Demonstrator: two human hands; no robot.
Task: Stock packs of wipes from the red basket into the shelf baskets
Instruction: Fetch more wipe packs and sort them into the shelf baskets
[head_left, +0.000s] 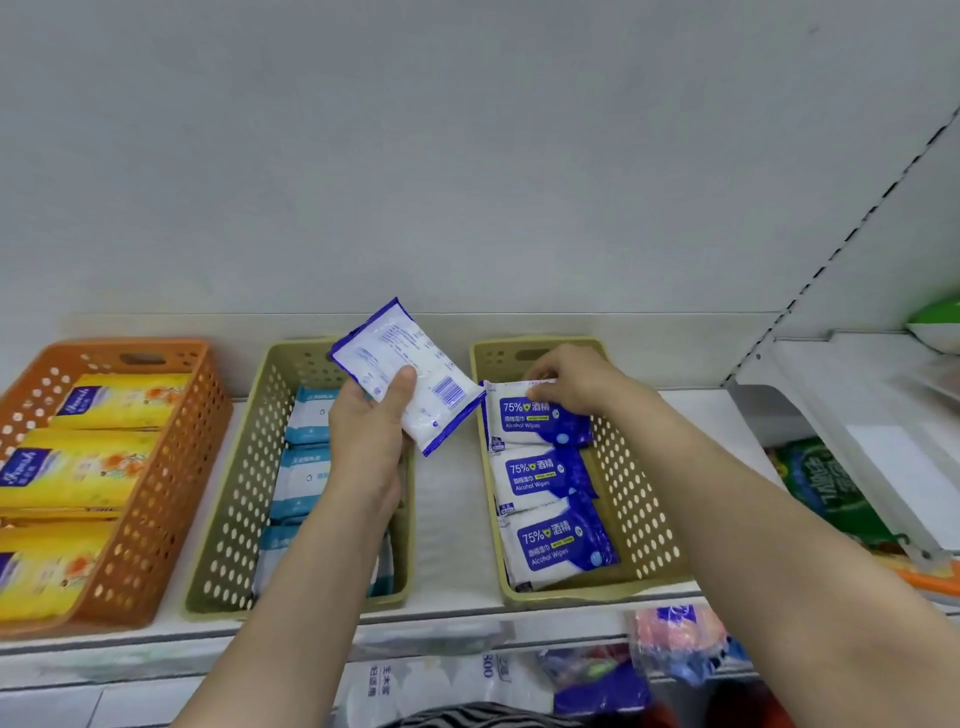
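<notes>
My left hand grips a white wipes pack with blue-purple edges, its back side up showing small print and a barcode, tilted in the air above the gap between the two olive baskets. My right hand pinches the top edge of the rearmost blue-and-white alcohol wipes pack in the right olive basket, where three such packs lie in an overlapping row.

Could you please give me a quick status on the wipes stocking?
Left hand holds alcohol pack, back side up. Right hand pinches rear pack in right basket. Nothing blocking.
</notes>
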